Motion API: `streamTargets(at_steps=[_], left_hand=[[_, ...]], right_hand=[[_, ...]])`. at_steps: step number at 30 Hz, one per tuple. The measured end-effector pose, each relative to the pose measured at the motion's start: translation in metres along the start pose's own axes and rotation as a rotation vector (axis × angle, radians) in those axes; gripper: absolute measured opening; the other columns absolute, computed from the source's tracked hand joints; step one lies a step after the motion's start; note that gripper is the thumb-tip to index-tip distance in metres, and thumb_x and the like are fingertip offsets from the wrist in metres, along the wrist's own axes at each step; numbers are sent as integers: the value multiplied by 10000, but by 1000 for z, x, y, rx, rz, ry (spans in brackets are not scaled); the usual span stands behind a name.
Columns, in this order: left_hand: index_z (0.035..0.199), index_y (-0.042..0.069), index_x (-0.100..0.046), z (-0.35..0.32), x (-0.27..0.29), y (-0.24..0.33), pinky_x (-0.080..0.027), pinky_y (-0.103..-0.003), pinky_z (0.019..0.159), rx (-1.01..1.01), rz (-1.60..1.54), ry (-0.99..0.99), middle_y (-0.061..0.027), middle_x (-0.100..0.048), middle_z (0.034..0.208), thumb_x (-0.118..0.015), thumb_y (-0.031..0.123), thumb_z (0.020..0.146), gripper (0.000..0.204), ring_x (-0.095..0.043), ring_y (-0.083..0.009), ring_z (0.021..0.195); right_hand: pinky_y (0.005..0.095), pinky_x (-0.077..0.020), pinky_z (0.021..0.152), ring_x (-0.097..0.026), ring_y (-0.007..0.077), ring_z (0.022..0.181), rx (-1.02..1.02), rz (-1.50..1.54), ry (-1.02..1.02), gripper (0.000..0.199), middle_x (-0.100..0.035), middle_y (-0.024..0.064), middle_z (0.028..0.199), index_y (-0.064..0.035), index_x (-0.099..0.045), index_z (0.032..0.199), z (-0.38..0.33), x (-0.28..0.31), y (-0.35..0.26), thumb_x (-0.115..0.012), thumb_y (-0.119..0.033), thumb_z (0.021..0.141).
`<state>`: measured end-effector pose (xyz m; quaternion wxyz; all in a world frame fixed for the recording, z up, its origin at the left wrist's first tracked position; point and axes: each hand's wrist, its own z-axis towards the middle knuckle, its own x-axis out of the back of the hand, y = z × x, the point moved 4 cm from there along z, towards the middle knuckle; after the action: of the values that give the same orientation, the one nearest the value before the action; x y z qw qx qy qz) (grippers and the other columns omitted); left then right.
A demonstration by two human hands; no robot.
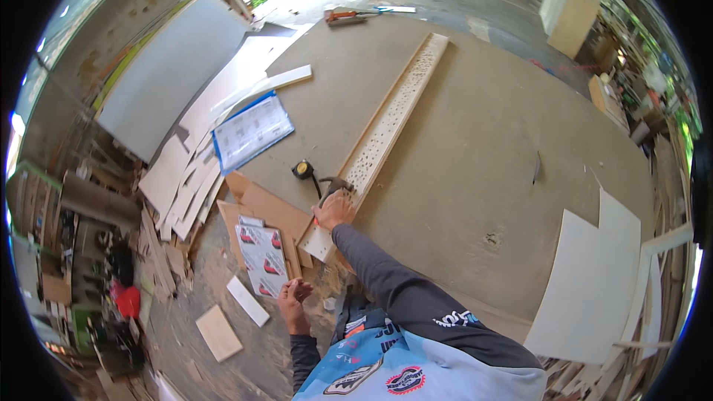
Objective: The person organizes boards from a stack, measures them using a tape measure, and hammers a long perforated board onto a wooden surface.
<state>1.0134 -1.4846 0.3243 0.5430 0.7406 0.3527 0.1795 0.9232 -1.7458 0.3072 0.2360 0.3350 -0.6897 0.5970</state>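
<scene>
My right hand (336, 209) is wrapped round what looks like a hammer (338, 184), its dark head showing above my fingers. It rests over the near part of a long, narrow pale wooden piece (394, 108), which has raised edges and many small dark specks along its face. My left hand (295, 292) hangs lower, fingers curled together, beside a white box lid or panel with red pictures (261, 260). Whatever those fingers hold is too small to make out. Just left of the hammer stands a black and yellow tape measure (302, 169).
A blue-edged plastic sleeve with papers (254, 132) lies on the broad brown worktop (475, 156). Orange-handled tools (345, 16) sit at its far edge. White sheets (587, 289) lie at the right, offcuts (178, 186) at the left. Boards (219, 332) lie on the floor.
</scene>
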Motion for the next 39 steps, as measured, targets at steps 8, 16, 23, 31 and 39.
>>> streamTargets(at_steps=[8,16,23,31,39], left_hand=[[1001,-11,-619,141,-75,26,-508,-273,693,-251,361,-238,-64,-652,840,-625,218,921,242,-641,-156,759],[1382,29,-395,166,-170,24,-256,-480,1090,-640,1133,-643,-273,-339,1417,-743,435,765,816,-286,-382,1342],[1504,76,-211,153,-185,0,-136,-586,1118,-577,1352,-685,-321,-101,1501,-765,510,696,1071,-74,-475,1417],[1476,115,-310,163,-181,6,-169,-573,1088,-596,1240,-653,-309,-209,1450,-777,483,662,1008,-186,-453,1356],[1404,95,-438,146,-187,3,-238,-537,1085,-515,954,-973,-245,-375,1384,-776,355,624,888,-253,-415,1333]], right_hand=[[439,-542,774,-694,355,877,-387,491,-381,441,-690,259,927,61,-627,970,21,13,14,-679,-292,710],[482,-483,801,-610,414,927,-168,121,264,433,-645,226,957,-3,-642,985,-137,29,136,-679,-399,812],[436,-474,818,-574,369,985,-251,-59,606,398,-578,208,1031,49,-627,894,-177,22,116,-824,-246,712],[367,-467,572,-566,231,573,-311,239,406,378,-592,106,637,-3,-562,759,-179,68,108,-845,-244,688],[346,-452,570,-533,234,562,35,188,443,245,-552,99,642,-35,-556,834,-212,151,-9,-767,-131,756]])
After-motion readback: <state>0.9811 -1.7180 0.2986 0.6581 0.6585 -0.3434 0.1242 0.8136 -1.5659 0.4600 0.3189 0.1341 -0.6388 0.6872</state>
